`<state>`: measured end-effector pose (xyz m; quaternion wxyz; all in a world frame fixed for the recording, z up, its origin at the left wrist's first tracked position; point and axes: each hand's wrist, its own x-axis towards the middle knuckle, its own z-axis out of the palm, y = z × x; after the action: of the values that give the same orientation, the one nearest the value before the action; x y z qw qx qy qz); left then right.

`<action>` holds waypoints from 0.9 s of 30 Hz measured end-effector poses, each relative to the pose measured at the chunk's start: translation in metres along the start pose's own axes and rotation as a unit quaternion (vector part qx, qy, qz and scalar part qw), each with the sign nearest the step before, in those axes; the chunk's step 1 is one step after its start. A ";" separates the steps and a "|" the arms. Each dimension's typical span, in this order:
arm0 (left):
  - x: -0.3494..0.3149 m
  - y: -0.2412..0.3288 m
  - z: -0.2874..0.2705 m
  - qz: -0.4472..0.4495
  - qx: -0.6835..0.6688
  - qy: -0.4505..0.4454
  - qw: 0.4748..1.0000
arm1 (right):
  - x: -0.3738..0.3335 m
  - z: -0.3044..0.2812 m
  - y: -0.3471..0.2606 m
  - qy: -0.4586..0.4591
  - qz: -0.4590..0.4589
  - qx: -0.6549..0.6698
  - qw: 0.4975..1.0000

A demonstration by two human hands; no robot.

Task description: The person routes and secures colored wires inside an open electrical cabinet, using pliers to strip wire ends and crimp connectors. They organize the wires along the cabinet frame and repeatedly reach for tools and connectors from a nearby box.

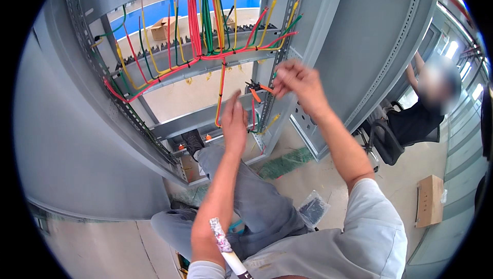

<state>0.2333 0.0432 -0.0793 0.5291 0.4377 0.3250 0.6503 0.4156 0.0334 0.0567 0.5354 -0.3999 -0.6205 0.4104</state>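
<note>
My right hand (300, 85) is closed in a pinch at the right side of a grey cabinet frame. A small green piece, seemingly a wire end (275, 74), shows at its fingertips. Orange-handled cutting pliers (255, 90) are just left of this hand, jaws toward the left. One handle reaches its lower fingers; whether they grip it I cannot tell. My left hand (235, 125) is raised below the pliers, fingers stretched and holding nothing visible. Beside it drops a red and yellow wire pair (222, 94). Above both hands runs a tied wire bundle (197, 59) with red, green and yellow branches.
A cabinet door (370, 37) stands at the right, a side panel (92, 140) at the left. A cigarette (228, 250) with long ash juts up from the lower edge. A plastic bag (313, 209) and cardboard box (430, 201) lie on the floor. A person (418, 119) sits at the right.
</note>
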 end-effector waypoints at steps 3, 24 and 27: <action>0.068 0.069 0.024 0.199 0.234 0.035 0.951 | 0.036 -0.016 -0.052 0.021 -0.107 -0.063 0.992; 0.188 0.098 0.087 0.220 0.135 -0.098 0.961 | 0.152 -0.045 -0.075 -0.013 -0.224 -0.282 0.933; 0.184 0.100 0.086 0.209 0.151 -0.092 0.962 | 0.152 -0.046 -0.077 -0.014 -0.236 -0.278 0.931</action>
<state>0.2607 0.1957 0.0858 0.3371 0.6287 0.2704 0.6465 0.4408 0.1528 0.1845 0.4760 -0.3688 -0.7934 0.0885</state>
